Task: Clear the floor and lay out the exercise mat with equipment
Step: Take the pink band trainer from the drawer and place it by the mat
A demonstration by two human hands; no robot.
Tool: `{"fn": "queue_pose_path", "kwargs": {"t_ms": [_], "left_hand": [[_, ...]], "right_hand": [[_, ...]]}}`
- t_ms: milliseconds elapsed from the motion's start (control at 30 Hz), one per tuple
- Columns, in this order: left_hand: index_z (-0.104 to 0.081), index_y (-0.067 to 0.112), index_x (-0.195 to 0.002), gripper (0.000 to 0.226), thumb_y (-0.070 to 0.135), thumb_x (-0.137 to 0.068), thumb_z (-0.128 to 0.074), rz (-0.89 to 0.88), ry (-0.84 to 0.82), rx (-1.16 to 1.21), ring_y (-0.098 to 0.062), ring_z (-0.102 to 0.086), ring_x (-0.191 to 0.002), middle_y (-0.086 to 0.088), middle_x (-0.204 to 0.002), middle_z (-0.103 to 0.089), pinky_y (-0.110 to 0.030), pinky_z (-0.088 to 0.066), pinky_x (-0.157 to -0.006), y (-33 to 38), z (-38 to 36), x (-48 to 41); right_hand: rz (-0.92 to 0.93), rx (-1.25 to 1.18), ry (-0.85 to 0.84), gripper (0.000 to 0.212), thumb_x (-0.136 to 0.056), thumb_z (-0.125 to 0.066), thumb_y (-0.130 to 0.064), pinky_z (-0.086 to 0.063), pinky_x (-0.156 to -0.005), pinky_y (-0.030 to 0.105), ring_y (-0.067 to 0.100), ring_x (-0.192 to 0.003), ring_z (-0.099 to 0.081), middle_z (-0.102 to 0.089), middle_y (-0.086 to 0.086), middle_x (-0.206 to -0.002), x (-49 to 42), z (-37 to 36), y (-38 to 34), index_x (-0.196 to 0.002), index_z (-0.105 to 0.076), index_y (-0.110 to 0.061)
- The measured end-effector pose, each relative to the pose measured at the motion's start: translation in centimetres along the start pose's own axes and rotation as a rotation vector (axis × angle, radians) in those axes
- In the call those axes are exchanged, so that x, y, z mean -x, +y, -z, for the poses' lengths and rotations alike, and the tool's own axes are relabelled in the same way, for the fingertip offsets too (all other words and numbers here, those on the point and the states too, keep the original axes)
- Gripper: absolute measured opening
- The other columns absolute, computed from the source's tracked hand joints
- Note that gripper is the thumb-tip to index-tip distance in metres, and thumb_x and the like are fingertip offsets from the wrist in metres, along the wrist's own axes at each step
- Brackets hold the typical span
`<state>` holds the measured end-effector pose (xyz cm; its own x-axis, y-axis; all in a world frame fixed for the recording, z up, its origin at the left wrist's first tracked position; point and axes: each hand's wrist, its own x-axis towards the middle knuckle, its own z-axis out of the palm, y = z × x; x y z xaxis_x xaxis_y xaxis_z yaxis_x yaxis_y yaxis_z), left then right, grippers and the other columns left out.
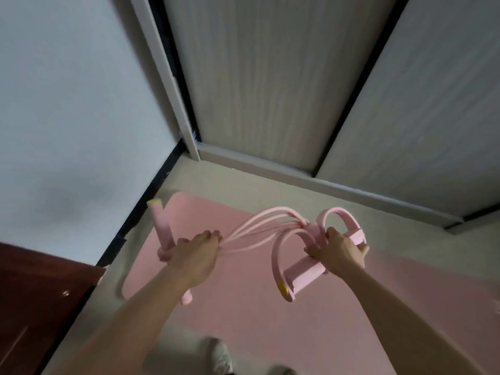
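L hand (197, 255) clamped on foam bar (161, 223), R hand (338, 250) gripping pedal end (303, 272) of puller (259, 220). Long axis L-R, held directly above pink mat (270, 334), near mat's far-left corner. Prob next: lower straight down, neither hand clearly nearer

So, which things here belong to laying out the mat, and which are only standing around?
For the job: pink mat; pedal resistance band, gripped by left hand and right hand.
Not for the job: wardrobe doors; brown wooden furniture.
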<state>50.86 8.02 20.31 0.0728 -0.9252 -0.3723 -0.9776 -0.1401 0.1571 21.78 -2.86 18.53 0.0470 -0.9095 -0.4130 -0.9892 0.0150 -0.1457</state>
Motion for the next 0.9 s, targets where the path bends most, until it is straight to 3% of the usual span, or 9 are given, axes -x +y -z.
{"fn": "queue_pose_path", "kwargs": {"t_ms": [167,267,333,400,500,600,667,767,900], "left_hand": [[-0.056,0.009,-0.108,0.036,-0.005,-0.076,-0.046,-0.139,0.113,-0.326,-0.031,-0.060,-0.103,-0.009,-0.107,-0.059,-0.047,-0.043,-0.089,-1.9,-6.5,-12.8],[-0.061,0.013,-0.103,0.044,0.001,-0.073,-0.031,-0.187,0.155,-0.442,-0.027,-0.061,-0.102,-0.006,-0.104,-0.060,-0.051,-0.042,-0.090,-2.9,-12.1,-19.4],[-0.068,0.014,-0.091,0.031,0.003,-0.074,-0.045,-0.233,0.227,-0.564,-0.023,-0.066,-0.084,-0.004,-0.088,-0.065,-0.057,-0.046,-0.084,-3.1,-17.5,-24.2],[-0.070,0.017,-0.091,0.018,0.012,-0.076,-0.062,-0.217,0.231,-0.560,-0.022,-0.067,-0.081,-0.002,-0.083,-0.066,-0.056,-0.046,-0.084,-3.4,-23.1,-28.8],[-0.053,0.026,-0.119,0.032,0.017,-0.091,-0.041,-0.120,0.240,-0.622,-0.018,-0.054,-0.111,0.004,-0.111,-0.058,-0.052,-0.031,-0.098,-3.9,-30.5,-35.8],[-0.049,0.026,-0.123,0.033,0.017,-0.094,-0.036,-0.116,0.352,-0.684,-0.020,-0.049,-0.116,0.002,-0.115,-0.053,-0.054,-0.024,-0.103,-3.7,-34.7,-42.3],[-0.051,0.026,-0.122,0.033,0.017,-0.095,-0.034,-0.134,0.433,-0.730,-0.022,-0.044,-0.120,0.000,-0.120,-0.050,-0.054,-0.023,-0.105,-3.4,-35.9,-45.9],[-0.054,0.028,-0.123,0.035,0.022,-0.095,-0.035,-0.131,0.526,-0.824,-0.025,-0.033,-0.130,-0.005,-0.139,-0.035,-0.055,-0.023,-0.100,-2.4,-37.6,-49.8],[-0.051,0.027,-0.131,0.038,0.020,-0.098,-0.034,0.027,0.335,-0.706,-0.029,-0.039,-0.129,-0.006,-0.139,-0.036,-0.042,-0.039,-0.095,-1.8,-40.5,-50.5]], "right_hand": [[0.018,0.123,0.121,0.044,-0.084,-0.058,-0.054,-0.025,-0.091,0.042,0.020,-0.113,-0.055,-0.059,-0.002,-0.121,-7.5,-8.0,2.8,-0.118,-0.049,-0.028],[0.129,0.305,0.162,0.047,-0.085,-0.063,-0.048,-0.015,-0.103,0.048,0.013,-0.136,-0.039,-0.052,-0.006,-0.135,-12.9,-13.3,4.7,-0.124,-0.046,-0.027],[0.224,0.446,0.210,0.049,-0.084,-0.066,-0.042,-0.011,-0.107,0.053,0.011,-0.143,-0.030,-0.053,-0.006,-0.137,-17.6,-18.3,6.0,-0.126,-0.048,-0.024],[0.297,0.542,0.300,0.048,-0.075,-0.078,-0.034,-0.027,-0.107,0.056,0.012,-0.136,-0.044,-0.063,-0.002,-0.125,-21.9,-22.7,7.0,-0.118,-0.060,-0.021],[0.364,0.667,0.379,0.040,-0.077,-0.076,-0.017,-0.032,-0.107,0.059,0.018,-0.135,-0.046,-0.064,0.007,-0.124,-28.5,-29.3,8.4,-0.115,-0.064,-0.015],[0.430,0.762,0.504,0.038,-0.057,-0.086,-0.017,-0.048,-0.096,0.058,0.021,-0.118,-0.063,-0.074,0.008,-0.105,-34.7,-33.0,9.4,-0.093,-0.074,-0.014],[0.421,0.890,0.499,0.030,-0.059,-0.079,-0.025,-0.052,-0.093,0.052,0.018,-0.114,-0.065,-0.074,0.001,-0.109,-37.8,-34.0,9.6,-0.089,-0.077,-0.021],[0.398,1.039,0.537,0.035,-0.076,-0.059,-0.040,-0.046,-0.097,0.044,0.020,-0.120,-0.056,-0.060,0.000,-0.129,-41.3,-34.7,9.9,-0.107,-0.069,-0.026],[0.259,0.892,0.452,0.033,-0.096,-0.046,-0.026,-0.043,-0.088,0.041,0.030,-0.115,-0.053,-0.049,0.013,-0.128,-43.0,-36.7,9.7,-0.128,-0.047,-0.018]]}}
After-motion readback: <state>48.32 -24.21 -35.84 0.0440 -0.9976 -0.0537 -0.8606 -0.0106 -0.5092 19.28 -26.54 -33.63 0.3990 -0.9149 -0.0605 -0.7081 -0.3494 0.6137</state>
